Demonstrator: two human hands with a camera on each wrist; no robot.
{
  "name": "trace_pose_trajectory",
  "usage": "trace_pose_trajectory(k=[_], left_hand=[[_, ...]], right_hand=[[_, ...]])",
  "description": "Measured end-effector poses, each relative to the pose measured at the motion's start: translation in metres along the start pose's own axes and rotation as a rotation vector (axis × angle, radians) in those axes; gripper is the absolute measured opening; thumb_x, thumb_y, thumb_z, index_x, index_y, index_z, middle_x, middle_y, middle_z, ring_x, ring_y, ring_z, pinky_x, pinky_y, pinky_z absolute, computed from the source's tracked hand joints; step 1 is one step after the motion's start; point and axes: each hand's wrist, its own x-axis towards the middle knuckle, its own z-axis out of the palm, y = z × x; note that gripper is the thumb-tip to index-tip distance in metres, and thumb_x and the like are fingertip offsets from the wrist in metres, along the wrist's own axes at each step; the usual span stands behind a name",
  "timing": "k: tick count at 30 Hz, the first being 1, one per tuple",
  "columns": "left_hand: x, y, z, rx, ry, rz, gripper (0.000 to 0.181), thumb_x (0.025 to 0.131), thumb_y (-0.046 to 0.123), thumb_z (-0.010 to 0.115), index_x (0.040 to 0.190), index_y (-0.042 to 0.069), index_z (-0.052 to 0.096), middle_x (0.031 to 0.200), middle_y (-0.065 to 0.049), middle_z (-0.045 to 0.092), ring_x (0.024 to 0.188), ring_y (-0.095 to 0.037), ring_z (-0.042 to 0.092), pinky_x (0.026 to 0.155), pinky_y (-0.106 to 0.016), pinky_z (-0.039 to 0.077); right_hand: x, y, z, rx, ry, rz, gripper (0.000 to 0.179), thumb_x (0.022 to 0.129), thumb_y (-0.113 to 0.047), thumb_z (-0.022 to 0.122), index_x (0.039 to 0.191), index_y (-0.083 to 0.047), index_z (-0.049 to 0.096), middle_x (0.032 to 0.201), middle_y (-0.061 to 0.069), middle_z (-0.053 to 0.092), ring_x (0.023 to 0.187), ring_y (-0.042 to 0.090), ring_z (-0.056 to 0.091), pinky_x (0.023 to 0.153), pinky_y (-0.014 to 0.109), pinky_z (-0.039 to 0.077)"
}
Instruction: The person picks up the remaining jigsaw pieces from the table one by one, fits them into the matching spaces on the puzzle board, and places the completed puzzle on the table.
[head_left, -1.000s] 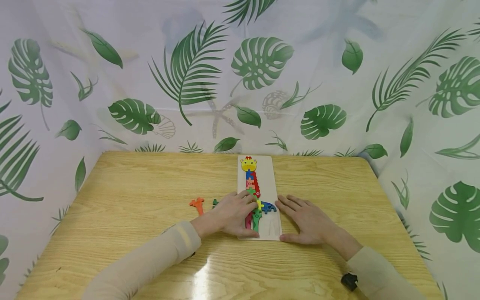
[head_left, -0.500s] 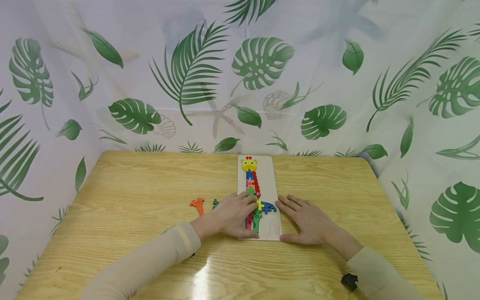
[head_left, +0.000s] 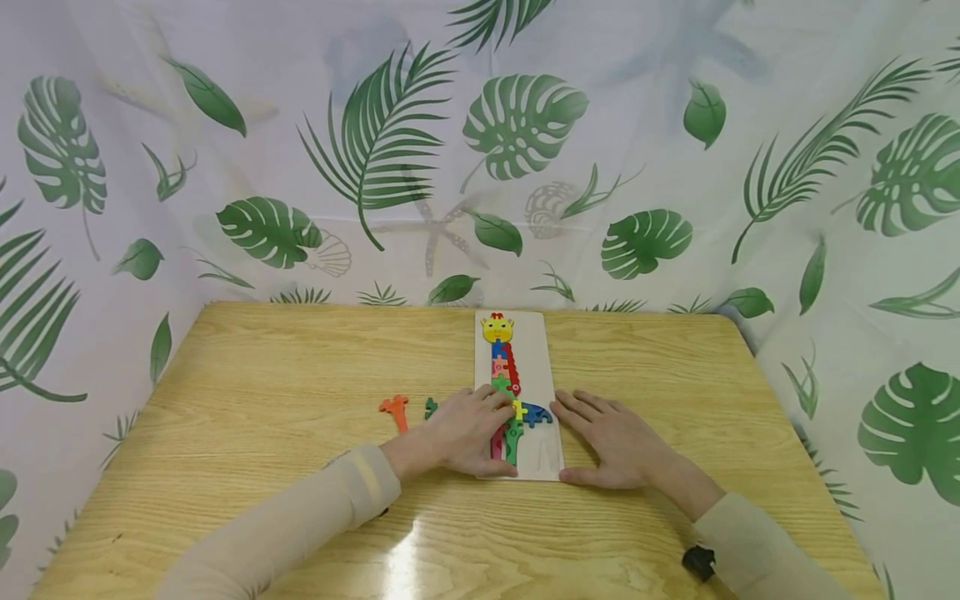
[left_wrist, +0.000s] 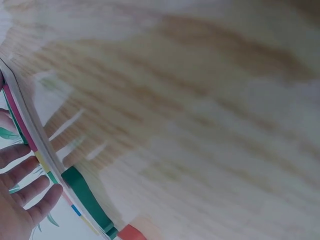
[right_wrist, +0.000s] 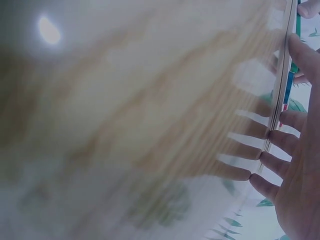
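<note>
Head view, lower centre: resting spread left hand [head_left: 470, 425] across giraffe puzzle [head_left: 501, 367], touching its board [head_left: 534, 358] with splayed right hand [head_left: 618, 446]. Left wrist view, lower left: possibly nudging loose green piece [left_wrist: 87, 200] by sweeping sideways. Right wrist view, right side: perhaps risking sliding board by pushing harder.

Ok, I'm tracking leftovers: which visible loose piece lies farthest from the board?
The orange piece; the dark green one, partly hidden by the left hand, lies between it and the board.

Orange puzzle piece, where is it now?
In the head view, the orange puzzle piece lies on the table, left of the giraffe puzzle board, with the dark green piece between them.
</note>
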Motion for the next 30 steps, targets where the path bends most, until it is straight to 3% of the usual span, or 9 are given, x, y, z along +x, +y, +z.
trace_pose_trajectory(k=[14, 30], left_hand=[[-0.0011, 0.0001, -0.0002, -0.012, 0.0, 0.0, 0.088, 0.089, 0.084, 0.054, 0.147, 0.018, 0.059, 0.155, -0.002, 0.057, 0.142, -0.023, 0.053, 0.109, -0.038, 0.054], [-0.0065, -0.0019, -0.0028, -0.048, -0.024, -0.041, 0.092, 0.088, 0.087, 0.052, 0.153, 0.021, 0.054, 0.157, -0.003, 0.055, 0.145, -0.024, 0.051, 0.113, -0.041, 0.052]], right_hand=[[0.0004, -0.0005, 0.0, 0.01, -0.003, 0.0, 0.101, 0.091, -0.083, 0.053, 0.166, -0.017, 0.036, 0.172, 0.007, 0.037, 0.157, 0.038, 0.039, 0.122, 0.062, 0.04], [0.0, 0.0, -0.0008, 0.006, 0.002, -0.001, 0.101, 0.091, -0.083, 0.052, 0.165, -0.017, 0.036, 0.172, 0.007, 0.038, 0.157, 0.038, 0.039, 0.121, 0.062, 0.041]])
